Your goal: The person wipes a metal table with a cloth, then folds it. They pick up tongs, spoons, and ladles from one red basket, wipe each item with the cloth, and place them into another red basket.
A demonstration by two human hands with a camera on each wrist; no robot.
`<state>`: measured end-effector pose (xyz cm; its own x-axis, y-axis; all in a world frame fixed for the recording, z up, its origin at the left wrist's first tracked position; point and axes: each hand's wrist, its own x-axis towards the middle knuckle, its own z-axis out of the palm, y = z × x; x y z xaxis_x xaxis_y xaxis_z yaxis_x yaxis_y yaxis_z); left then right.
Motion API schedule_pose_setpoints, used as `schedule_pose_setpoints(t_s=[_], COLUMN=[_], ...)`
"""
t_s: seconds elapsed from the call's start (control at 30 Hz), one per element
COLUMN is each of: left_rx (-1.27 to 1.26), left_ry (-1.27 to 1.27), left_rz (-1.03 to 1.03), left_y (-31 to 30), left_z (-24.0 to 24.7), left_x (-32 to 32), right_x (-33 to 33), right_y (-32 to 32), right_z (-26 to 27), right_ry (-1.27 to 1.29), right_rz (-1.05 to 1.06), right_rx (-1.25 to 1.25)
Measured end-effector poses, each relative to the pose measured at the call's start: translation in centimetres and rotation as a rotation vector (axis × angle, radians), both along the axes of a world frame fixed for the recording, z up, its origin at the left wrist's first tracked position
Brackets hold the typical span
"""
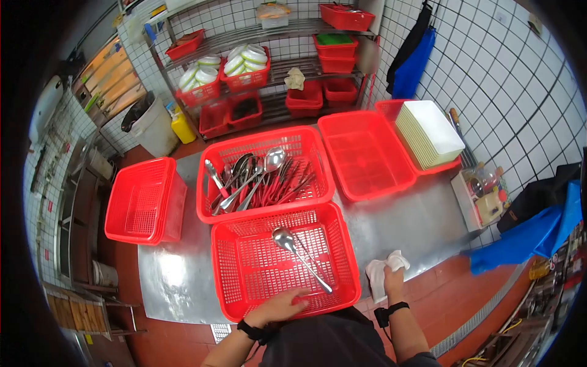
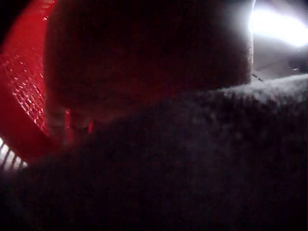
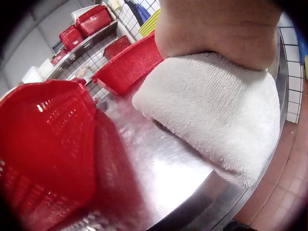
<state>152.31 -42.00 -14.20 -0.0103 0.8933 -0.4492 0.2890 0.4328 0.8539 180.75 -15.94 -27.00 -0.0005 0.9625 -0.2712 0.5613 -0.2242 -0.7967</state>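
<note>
1. The right hand (image 1: 394,282) has its grip closed around a bunched white cloth (image 3: 211,106), right of the near red basket (image 1: 244,278), by the edge of the tabletop (image 1: 174,278). Leaving a broad face of cloth free should help any wiping.
2. The left hand (image 1: 278,307) reaches over that basket's near rim, its grip loosely bent with nothing visible in it; the left wrist view is too dark to confirm.
3. Metal spoons (image 1: 299,260) lie overlapping in the near basket, handles toward the person. Lifting one by its handle looks easiest.
4. Behind, tangled cutlery (image 1: 287,183) fills another basket (image 1: 293,140); single pieces likely snag less.
</note>
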Motion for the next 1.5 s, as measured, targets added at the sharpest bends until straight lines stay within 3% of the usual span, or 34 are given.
schedule_pose_setpoints(t_s=[0.07, 0.27, 0.33, 0.4, 0.57, 0.7, 0.8, 0.83, 0.9, 1.03, 1.1, 1.17, 1.23, 1.4, 1.5], left_rx=[0.079, 0.242, 0.341, 0.203, -0.128, -0.121, -0.295, -0.296, -0.234, -0.246, -0.403, -0.396, -0.281, -0.179, -0.073], left_ry=[0.187, 0.651, 0.912, 1.113, 1.047, 1.125, 0.989, 0.992, 1.251, 1.246, 1.097, 1.177, 1.368, 1.331, 1.334], left_rz=[0.082, 0.489, 0.499, 0.514, 0.571, 0.633, 0.689, 0.689, 0.637, 0.536, 0.545, 0.516, 0.399, 0.418, 0.45], left_y=[1.0, 4.1, 4.5, 5.0, 6.4, 7.5, 8.1, 8.1, 8.3, 8.6, 9.1, 9.3, 9.2, 7.9, 5.8], left_z=[1.6, 3.8, 1.7, 0.5, -2.8, -1.8, -0.6, -0.6, -0.8, -1.4, -1.4, -1.3, -1.3, -0.2, 1.3], left_x=[-2.4, -16.4, -21.2, -23.6, -25.8, -24.6, -24.8, -24.9, -25.1, -26.3, -26.8, -26.8, -27.0, -26.3, -24.8], right_x=[0.7, 0.4, 0.0, -0.4, -0.3, 0.0, -0.3, -0.4, -0.6, -0.4, -0.4, -0.1, -0.3, -0.9, 0.6], right_y=[0.3, 0.3, 0.2, 0.0, 0.0, 0.1, 0.1, 0.0, 0.1, -0.1, -0.2, 0.0, 0.0, 0.1, 0.0], right_z=[-1.5, -1.1, -0.2, 0.8, 1.0, 0.7, 0.7, 1.1, 1.2, 1.2, 1.1, 0.3, 1.0, 2.1, 1.4], right_ry=[0.066, 0.014, 0.007, 0.0, -0.161, -0.114, -0.193, -0.217, -0.237, -0.248, -0.238, -0.104, -0.149, -0.154, -0.02], right_rz=[0.098, 0.07, 0.06, 0.044, 0.025, 0.046, 0.035, 0.028, 0.022, 0.027, 0.035, 0.04, 0.035, 0.059, 0.113], right_rx=[0.094, 0.048, 0.023, -0.005, -0.072, -0.031, -0.078, -0.08, -0.081, -0.053, -0.039, 0.034, 0.016, 0.027, 0.067])
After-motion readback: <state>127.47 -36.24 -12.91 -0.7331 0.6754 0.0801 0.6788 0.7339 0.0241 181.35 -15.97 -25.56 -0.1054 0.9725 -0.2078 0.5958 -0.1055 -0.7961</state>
